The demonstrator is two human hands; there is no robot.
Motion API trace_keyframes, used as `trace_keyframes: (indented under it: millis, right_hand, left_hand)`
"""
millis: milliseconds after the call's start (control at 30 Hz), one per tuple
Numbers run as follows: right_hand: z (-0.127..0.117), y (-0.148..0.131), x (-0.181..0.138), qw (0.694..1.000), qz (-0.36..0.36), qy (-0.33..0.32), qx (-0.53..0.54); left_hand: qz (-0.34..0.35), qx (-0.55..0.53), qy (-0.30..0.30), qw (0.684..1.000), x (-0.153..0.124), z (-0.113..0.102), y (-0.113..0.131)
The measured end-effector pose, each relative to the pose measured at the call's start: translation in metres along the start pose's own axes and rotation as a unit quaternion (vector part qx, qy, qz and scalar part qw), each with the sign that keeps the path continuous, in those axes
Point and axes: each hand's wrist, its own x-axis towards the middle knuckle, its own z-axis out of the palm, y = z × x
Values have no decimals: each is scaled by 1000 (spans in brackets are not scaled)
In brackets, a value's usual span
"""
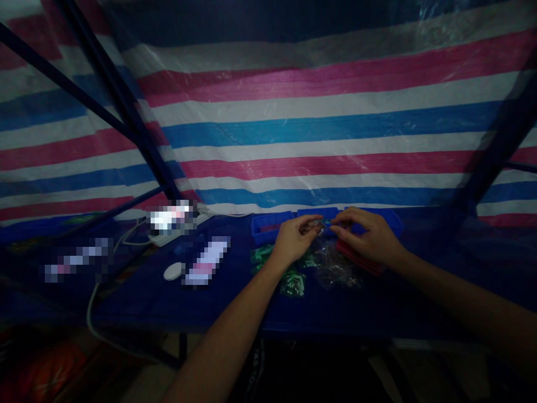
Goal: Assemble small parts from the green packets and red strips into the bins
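Note:
My left hand (293, 238) is raised over the blue table, thumb and fingers pinched around a small shiny item that looks like a clear plastic packet (315, 224). Close on its right, my right hand (371, 235) has its thumb and fingertips drawn together at the same spot; what they grip is too small and dark to name. Beneath both hands lies a heap of clear plastic bags (335, 266). Green packets (293, 282) lie below my left hand, and a stack of red flat pieces (363, 260) is partly covered by my right hand.
Blue trays (262, 232) line the table's back edge. To the left are a phone (207, 262), a white round disc (174, 271) and a white power strip (168, 236) with cables. Dark frame posts (146, 157) and a striped tarp (314, 134) enclose the blue table (168, 308).

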Motion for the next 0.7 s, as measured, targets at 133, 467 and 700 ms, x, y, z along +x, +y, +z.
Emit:
trace_keyframes:
  millis: [133,467,700]
  right_hand:
    - [3,7,-1,1000,15,-14,17]
    - [7,12,-2,991,69,-32,108]
    - [9,12,-3,986,113,-44,116]
  left_hand:
    - [40,9,-45,998,-4,5,10]
    - [61,73,16,995,-5,3,21]
    - [67,70,45,994,-5,4,25]
